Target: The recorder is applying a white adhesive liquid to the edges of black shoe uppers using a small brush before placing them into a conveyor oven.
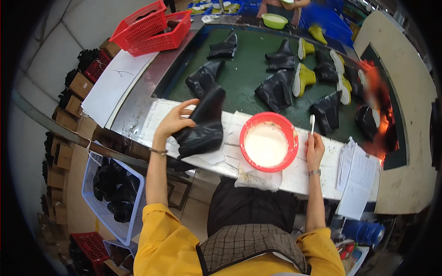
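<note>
My left hand (177, 118) grips a black leather ankle boot (205, 126) at its back, above the left part of a white board (306, 177). Between my hands stands a red bowl (245, 158) of creamy white liquid (266, 145), resting on a stained cloth (258, 180). To the right of the bowl, my right hand (315, 149) is closed on a small white brush (312, 122) like a toothbrush, its head pointing up. Beyond the board, more black boots (275, 90) and several yellow-green shoe pieces with white soles (304, 79) lie on a green belt (251, 50).
Paper sheets (354, 179) hang over the board's right end. Orange glow (384, 133) shows at the belt's right opening. Red baskets (159, 41) stand at the far left; a light-blue basket of black pieces (138, 216) sits below. Across the belt, a person (276, 7) stands near a green bowl (275, 21).
</note>
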The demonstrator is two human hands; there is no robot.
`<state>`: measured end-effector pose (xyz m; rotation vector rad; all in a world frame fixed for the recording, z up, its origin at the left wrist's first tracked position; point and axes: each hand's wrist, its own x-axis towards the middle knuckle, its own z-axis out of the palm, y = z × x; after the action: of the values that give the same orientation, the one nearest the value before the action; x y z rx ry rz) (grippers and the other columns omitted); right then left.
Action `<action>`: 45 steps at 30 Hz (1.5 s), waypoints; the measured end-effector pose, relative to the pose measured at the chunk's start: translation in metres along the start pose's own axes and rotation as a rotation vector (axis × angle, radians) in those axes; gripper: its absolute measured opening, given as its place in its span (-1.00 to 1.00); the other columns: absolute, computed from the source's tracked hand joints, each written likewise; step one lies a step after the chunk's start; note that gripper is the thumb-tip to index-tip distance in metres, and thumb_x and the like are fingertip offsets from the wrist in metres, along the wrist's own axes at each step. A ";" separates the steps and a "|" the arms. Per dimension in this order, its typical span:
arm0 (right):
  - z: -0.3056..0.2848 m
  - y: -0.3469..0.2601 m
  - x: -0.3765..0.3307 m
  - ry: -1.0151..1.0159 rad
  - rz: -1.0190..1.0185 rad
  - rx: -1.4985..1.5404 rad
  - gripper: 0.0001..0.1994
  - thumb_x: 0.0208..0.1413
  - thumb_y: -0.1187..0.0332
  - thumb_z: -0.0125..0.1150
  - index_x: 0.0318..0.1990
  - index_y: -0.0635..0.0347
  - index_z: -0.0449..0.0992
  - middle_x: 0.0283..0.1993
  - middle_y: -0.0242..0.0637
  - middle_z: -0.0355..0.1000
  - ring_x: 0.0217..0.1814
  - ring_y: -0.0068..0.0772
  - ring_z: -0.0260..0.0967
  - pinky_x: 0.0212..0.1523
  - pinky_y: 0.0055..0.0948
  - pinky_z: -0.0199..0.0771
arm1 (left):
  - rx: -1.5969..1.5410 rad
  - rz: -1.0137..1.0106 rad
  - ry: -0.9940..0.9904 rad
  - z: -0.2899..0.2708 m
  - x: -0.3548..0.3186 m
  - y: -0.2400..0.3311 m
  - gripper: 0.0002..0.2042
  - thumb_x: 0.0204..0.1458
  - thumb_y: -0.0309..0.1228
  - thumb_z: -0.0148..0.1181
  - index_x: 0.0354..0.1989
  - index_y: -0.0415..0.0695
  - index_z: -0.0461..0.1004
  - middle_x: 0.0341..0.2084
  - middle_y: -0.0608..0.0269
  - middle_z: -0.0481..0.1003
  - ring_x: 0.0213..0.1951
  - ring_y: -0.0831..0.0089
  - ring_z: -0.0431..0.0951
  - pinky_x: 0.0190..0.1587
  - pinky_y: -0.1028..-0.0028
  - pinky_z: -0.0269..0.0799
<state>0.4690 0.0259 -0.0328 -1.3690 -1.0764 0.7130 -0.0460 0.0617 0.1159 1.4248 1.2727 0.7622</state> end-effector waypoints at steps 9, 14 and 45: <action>0.051 -0.138 -0.015 -0.449 -0.542 -0.902 -0.86 0.17 0.31 0.32 -0.20 0.09 0.71 -0.26 -0.30 0.44 -0.25 -0.20 0.51 -0.29 -0.26 0.49 | 0.732 0.190 0.471 0.037 0.006 -0.056 0.19 -0.19 0.13 0.57 0.56 -0.12 -0.01 0.12 -0.34 0.50 0.05 -0.14 0.62 0.04 0.12 0.56; 0.088 -0.117 -0.034 -0.583 -0.651 -1.147 -0.87 0.12 0.28 0.31 -0.41 0.05 0.64 -0.24 -0.31 0.47 -0.19 -0.16 0.53 -0.24 -0.17 0.54 | 1.010 -0.058 0.434 0.088 0.036 -0.039 0.39 -0.28 -0.02 0.61 0.61 0.02 -0.41 0.27 -0.41 0.26 0.22 -0.31 0.38 0.15 -0.26 0.30; 0.031 -0.190 -0.021 -0.475 -0.767 -0.361 -0.83 -0.07 0.33 0.57 -0.27 -0.01 0.77 -0.31 -0.48 0.50 -0.23 -0.51 0.39 0.01 -0.42 0.17 | -0.092 -0.228 -0.389 0.112 -0.055 0.092 -0.72 0.12 -0.41 0.38 -0.06 -0.32 0.64 -0.30 0.30 0.67 -0.28 0.60 0.60 -0.13 0.55 0.52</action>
<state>0.3983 -0.0030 0.1448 -0.9538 -2.0324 0.2686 0.0715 -0.0134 0.1827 1.2535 1.0581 0.3623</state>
